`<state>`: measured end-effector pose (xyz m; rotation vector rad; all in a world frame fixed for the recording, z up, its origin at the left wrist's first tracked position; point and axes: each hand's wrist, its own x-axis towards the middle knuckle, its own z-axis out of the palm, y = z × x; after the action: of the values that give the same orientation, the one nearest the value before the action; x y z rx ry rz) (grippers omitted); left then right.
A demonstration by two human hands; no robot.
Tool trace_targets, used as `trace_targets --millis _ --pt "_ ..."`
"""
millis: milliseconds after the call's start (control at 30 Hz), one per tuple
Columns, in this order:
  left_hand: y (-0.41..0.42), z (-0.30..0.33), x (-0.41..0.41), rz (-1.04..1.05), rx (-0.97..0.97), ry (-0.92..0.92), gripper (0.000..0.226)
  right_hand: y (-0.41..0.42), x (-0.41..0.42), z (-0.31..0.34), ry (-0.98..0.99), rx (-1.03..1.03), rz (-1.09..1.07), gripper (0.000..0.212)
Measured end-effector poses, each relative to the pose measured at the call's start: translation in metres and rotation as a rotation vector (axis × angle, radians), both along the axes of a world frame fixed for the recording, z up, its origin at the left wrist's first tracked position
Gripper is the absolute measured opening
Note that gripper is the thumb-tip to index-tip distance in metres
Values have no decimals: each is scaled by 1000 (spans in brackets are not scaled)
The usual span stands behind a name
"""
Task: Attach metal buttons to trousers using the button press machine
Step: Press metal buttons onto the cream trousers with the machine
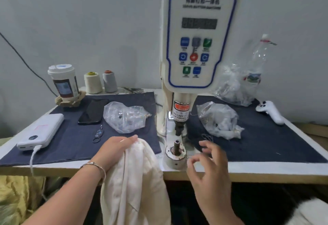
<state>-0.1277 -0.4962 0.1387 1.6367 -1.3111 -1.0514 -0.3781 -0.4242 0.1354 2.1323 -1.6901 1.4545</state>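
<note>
The white button press machine [199, 35] stands at the table's middle, its lower die post [177, 147] near the front edge. My left hand [115, 149] grips the top of cream trousers [133, 185], which hang down over the table's front edge, just left of the die. To the right of the die hovers my right hand [210, 161], fingers spread and curled, blurred; whether it holds a small button cannot be told. Clear bags of metal buttons lie on both sides: the left bag [125, 116] and the right bag [219, 120].
A dark blue cloth [74, 141] covers the table. On the left lie a white power bank [41, 131], a black phone [93, 112], small rings [98, 136], a cup [63, 83] and two thread cones [100, 82]. At the right stand a plastic bottle [257, 65] and a white controller [270, 112].
</note>
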Motion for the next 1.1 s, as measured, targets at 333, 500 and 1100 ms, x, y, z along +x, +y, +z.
trace_targets --millis 333,500,1100 --pt "0 1 3 52 79 15 63 -81 -89 4 604 219 51 12" --pt "2 5 0 50 83 -15 51 -94 -96 -6 603 166 100 9" --pt "7 7 -2 76 97 -15 37 -98 -107 -12 -49 457 128 15"
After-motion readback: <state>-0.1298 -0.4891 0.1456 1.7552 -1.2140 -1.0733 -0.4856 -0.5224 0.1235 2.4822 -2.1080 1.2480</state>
